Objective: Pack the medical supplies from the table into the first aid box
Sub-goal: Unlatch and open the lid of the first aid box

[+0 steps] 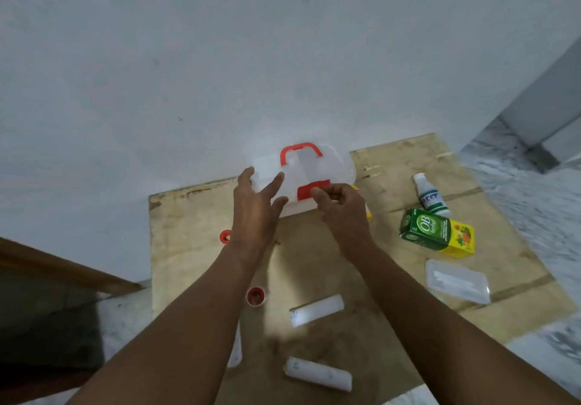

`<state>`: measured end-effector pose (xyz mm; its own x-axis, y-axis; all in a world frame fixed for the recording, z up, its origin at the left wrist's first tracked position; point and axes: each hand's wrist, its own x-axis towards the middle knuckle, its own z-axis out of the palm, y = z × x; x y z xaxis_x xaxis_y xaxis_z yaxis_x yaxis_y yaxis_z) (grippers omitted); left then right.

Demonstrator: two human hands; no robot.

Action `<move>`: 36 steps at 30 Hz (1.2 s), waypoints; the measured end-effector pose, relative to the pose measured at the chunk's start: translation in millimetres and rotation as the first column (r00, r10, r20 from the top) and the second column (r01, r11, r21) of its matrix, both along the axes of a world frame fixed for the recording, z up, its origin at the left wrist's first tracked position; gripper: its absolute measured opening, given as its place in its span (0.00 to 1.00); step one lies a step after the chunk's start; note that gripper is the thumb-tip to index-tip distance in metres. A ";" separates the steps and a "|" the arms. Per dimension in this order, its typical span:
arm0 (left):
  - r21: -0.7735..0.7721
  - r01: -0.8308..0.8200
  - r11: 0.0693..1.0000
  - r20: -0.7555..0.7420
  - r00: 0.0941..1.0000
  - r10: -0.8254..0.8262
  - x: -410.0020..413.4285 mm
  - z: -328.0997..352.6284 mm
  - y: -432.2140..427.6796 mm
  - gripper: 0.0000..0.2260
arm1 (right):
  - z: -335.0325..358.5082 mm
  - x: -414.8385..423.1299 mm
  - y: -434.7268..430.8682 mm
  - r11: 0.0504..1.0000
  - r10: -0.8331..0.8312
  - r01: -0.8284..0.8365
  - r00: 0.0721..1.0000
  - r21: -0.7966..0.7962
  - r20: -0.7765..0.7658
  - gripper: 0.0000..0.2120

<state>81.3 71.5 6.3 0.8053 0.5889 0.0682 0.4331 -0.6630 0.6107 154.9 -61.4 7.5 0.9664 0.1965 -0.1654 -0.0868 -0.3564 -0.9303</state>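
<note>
Plywood board [188, 225], first aid box [330, 165] touching left hand [255, 213], right hand [341, 213]

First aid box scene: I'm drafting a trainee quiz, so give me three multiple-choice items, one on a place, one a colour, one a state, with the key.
1. Where is the green carton? A) inside the first aid box B) on the table, right of the box C) on the floor
2. The box's handle is: A) blue B) black C) red
3. The right hand: A) pinches the red latch B) lies flat on the table C) holds a bottle
Key: B, it lies on the table; C, red arch on the lid; A, fingertips curl on the latch.
</note>
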 end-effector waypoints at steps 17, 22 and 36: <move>-0.109 -0.005 0.994 0.111 0.994 0.018 -4.8 -5.3 -3.4 0.17 | -1.8 95.4 -28.6 0.668 0.738 -0.391 0.455 -0.633 0.498 0.13; -0.156 -0.071 0.985 0.206 0.973 0.103 -2.1 -10.2 -13.8 0.18 | -5.3 98.0 -32.9 0.725 0.685 -0.409 0.342 -0.555 0.643 0.16; -0.595 -0.238 0.767 0.197 0.882 0.427 -17.7 -7.3 -55.6 0.41 | -2.8 70.9 -56.0 0.664 0.743 -0.397 0.253 -0.634 0.619 0.22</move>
<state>63.6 15.9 -1.0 0.5427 0.8284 -0.1388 0.2926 -0.0315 0.9557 225.8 -117.4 4.8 0.3127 0.8627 0.3974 0.9402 -0.2216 -0.2589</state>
